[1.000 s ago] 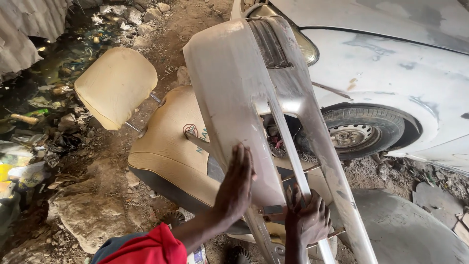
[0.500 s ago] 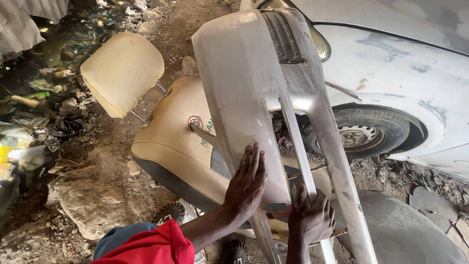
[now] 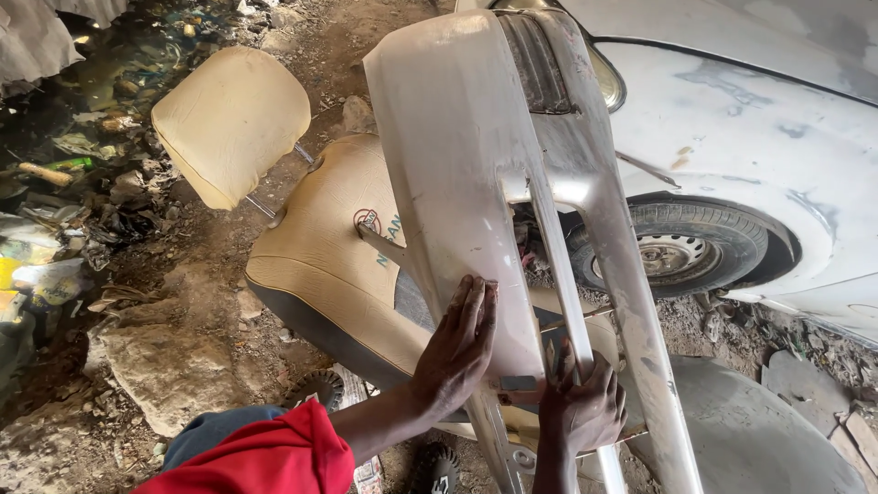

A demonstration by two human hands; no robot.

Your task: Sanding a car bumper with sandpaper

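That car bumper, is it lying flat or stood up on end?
On end: the bumper rises, tilted, over the seat, steadied by the left hand.

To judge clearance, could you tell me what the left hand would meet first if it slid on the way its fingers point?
Probably only more of the pale grey bumper panel that the left hand lies flat on.

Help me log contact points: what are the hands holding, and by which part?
The bumper: left hand flat on its lower face, right hand gripping a thin bar near its bottom end.
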